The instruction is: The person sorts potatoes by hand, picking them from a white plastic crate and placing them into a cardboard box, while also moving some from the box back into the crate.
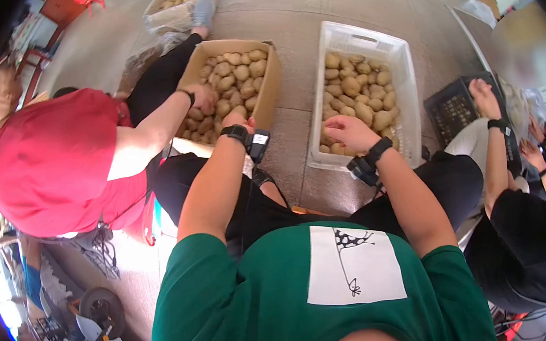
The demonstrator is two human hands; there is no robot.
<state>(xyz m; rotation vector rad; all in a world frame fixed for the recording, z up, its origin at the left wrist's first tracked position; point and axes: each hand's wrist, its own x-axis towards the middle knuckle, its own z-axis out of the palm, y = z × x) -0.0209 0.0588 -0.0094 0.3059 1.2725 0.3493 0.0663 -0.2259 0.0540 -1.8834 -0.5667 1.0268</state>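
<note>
My left hand (240,120) reaches over the near right part of a cardboard box (267,98) filled with potatoes (226,82). Its fingers are mostly hidden behind the hand and wrist, so whether it holds a potato cannot be told. Above the near end of a white plastic crate (407,100), my right hand (351,132) is half curled, with thumb and fingers apart and no potato visible in it. More potatoes (362,98) lie heaped inside the crate. Both of my wrists carry black strapped devices.
On the left, a person in a red top (59,160) has a hand (201,97) in the cardboard box. A black crate (456,108) stands to the right, with another person's hand (484,98) over it. A plastic-lined container (178,0) of potatoes sits far back.
</note>
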